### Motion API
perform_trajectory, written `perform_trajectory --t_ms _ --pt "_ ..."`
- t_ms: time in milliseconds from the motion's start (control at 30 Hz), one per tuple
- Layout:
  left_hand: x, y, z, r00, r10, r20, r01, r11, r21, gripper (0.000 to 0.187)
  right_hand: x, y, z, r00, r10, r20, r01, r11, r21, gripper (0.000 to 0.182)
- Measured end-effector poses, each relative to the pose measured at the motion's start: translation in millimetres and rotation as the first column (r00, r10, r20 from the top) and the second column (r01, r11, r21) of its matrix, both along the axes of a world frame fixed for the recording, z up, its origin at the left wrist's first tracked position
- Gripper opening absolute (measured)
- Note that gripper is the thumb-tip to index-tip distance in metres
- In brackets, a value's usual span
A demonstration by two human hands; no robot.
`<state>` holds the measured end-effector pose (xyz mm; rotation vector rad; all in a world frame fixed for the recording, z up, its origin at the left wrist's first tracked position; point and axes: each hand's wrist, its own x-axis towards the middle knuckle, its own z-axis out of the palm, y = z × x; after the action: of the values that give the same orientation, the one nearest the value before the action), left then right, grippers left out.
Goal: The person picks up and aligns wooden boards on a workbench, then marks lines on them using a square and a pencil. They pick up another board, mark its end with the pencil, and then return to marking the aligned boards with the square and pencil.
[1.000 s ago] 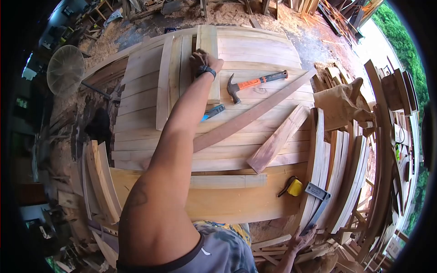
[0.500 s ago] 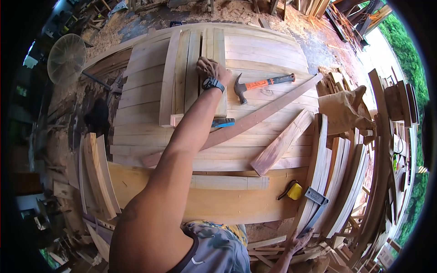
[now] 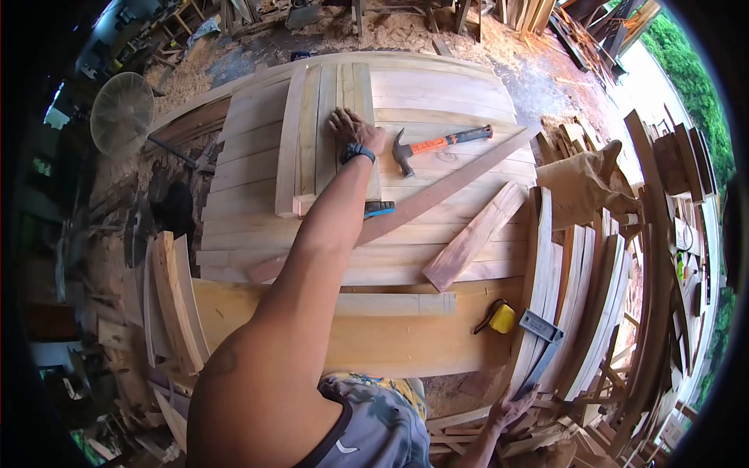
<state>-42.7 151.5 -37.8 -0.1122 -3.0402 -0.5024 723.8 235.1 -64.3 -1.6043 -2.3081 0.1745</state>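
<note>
My left hand [image 3: 355, 131] lies palm down with its fingers spread on narrow planed boards [image 3: 325, 86], set side by side on a broad plank surface [image 3: 437, 86]. A dark watch [image 3: 357, 152] is on that wrist. Right of it rests a claw hammer [image 3: 441, 144] with an orange and black handle. A blue and black tool [image 3: 379, 209] is partly hidden beside my left forearm. At the lower right, my right hand [image 3: 509, 411] has its fingers around the blade end of a try square [image 3: 541, 327], which lies over an upright-leaning board [image 3: 533, 265].
A long thin strip [image 3: 437, 195] crosses the planks diagonally, near a short board [image 3: 476, 236]. A yellow tape measure [image 3: 499, 317] sits on the bench [image 3: 421, 343]. Leaning boards [image 3: 597, 312] crowd the right. A fan [image 3: 122, 115] stands at left, a sack [image 3: 581, 183] at right.
My left hand has gone from curled fingers to spread and flat on the boards. The view has shifted slightly; my right hand stays at the try square's blade end.
</note>
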Motion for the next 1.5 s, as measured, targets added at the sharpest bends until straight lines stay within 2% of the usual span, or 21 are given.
perform_trajectory --t_ms 100,200,267,300,333,400,467,500,533,567,633,700,733,767,800,867,967,1067,1400,1467,1500 --pt "-17 0 -24 0.999 0.036 -0.024 -0.037 0.999 -0.034 0.106 -2 1 -1 0.999 -0.024 0.031 0.024 1.000 -0.009 0.081" --pt "-5 -12 11 0.994 -0.045 0.095 0.057 0.990 -0.129 0.112 9 4 -4 0.999 0.047 0.001 -0.047 0.999 -0.015 0.077" --pt "-50 -37 -64 0.977 -0.215 -0.007 0.215 0.971 0.102 0.115 3 0 12 0.998 0.065 -0.004 -0.065 0.997 -0.047 0.081" --pt "12 -45 12 0.964 -0.267 -0.004 0.267 0.963 0.024 0.095 -5 -2 21 0.998 0.037 -0.044 -0.040 0.995 -0.088 0.082" --pt "48 -61 8 0.961 -0.274 0.026 0.274 0.962 0.009 0.095 -3 -1 19 0.997 0.062 -0.053 -0.065 0.996 -0.064 0.083" --pt "96 -85 8 0.826 -0.446 -0.346 0.512 0.849 0.128 0.059 -13 -5 31 0.996 0.043 -0.078 -0.050 0.994 -0.098 0.084" --pt "202 -109 43 0.789 -0.528 -0.314 0.609 0.737 0.293 0.032 -28 -12 44 0.991 0.115 -0.067 -0.114 0.993 0.014 0.083" --pt "253 -118 38 0.705 -0.518 -0.484 0.700 0.615 0.363 0.022 -45 -18 61 0.975 0.170 -0.145 -0.176 0.984 -0.025 0.084" --pt "298 -136 31 0.633 -0.629 -0.452 0.774 0.521 0.359 0.016 -65 -27 81 0.948 0.224 -0.226 -0.242 0.969 -0.055 0.085" --pt "352 -144 34 0.709 -0.634 -0.309 0.686 0.518 0.512 0.012 -81 -33 93 0.877 0.314 -0.363 -0.400 0.897 -0.188 0.083" --pt "435 -166 10 0.592 -0.767 -0.249 0.750 0.411 0.518 0.009 -119 -58 132 0.617 0.429 -0.660 -0.739 0.605 -0.297 0.075" --pt "506 -166 -3 0.565 -0.807 -0.174 0.692 0.348 0.633 0.011 -140 -91 188 0.364 0.533 -0.764 -0.924 0.105 -0.367 0.064" --pt "525 -167 -2 0.419 -0.875 -0.242 0.792 0.222 0.569 0.011 -153 -106 215 0.054 0.505 -0.861 -0.966 -0.192 -0.173 0.062" --pt "547 -165 2 0.430 -0.894 -0.125 0.746 0.274 0.606 0.012 -161 -144 223 -0.238 0.237 -0.942 -0.936 -0.317 0.156 0.063" --pt "566 -162 4 0.439 -0.898 -0.008 0.694 0.333 0.639 0.014 -165 -165 251 -0.317 0.095 -0.944 -0.828 -0.513 0.227 0.065" --pt "581 -162 8 0.446 -0.895 0.003 0.697 0.350 0.626 0.014 -159 -220 292 -0.495 -0.202 -0.845 -0.672 -0.528 0.519 0.071" --pt "594 -171 24 0.534 -0.845 0.045 0.631 0.433 0.643 0.014 -139 -253 338 -0.444 -0.327 -0.834 -0.452 -0.722 0.524 0.077" --pt "603 -188 28 0.661 -0.749 0.047 0.561 0.535 0.631 0.012 -115 -265 328 -0.584 -0.366 -0.724 -0.475 -0.569 0.671 0.081" --pt "638 -203 11 0.718 -0.689 0.104 0.514 0.625 0.587 0.018 -67 -265 342 -0.611 -0.404 -0.681 -0.414 -0.570 0.709 0.080" --pt "636 -198 19 0.721 -0.687 0.088 0.538 0.635 0.555 0.018 -61 -248 354 -0.600 -0.314 -0.736 -0.529 -0.535 0.659 0.051" --pt "634 -194 22 0.718 -0.691 0.077 0.546 0.629 0.554 0.018 -61 -243 356 -0.608 -0.306 -0.733 -0.526 -0.537 0.660 0.051"
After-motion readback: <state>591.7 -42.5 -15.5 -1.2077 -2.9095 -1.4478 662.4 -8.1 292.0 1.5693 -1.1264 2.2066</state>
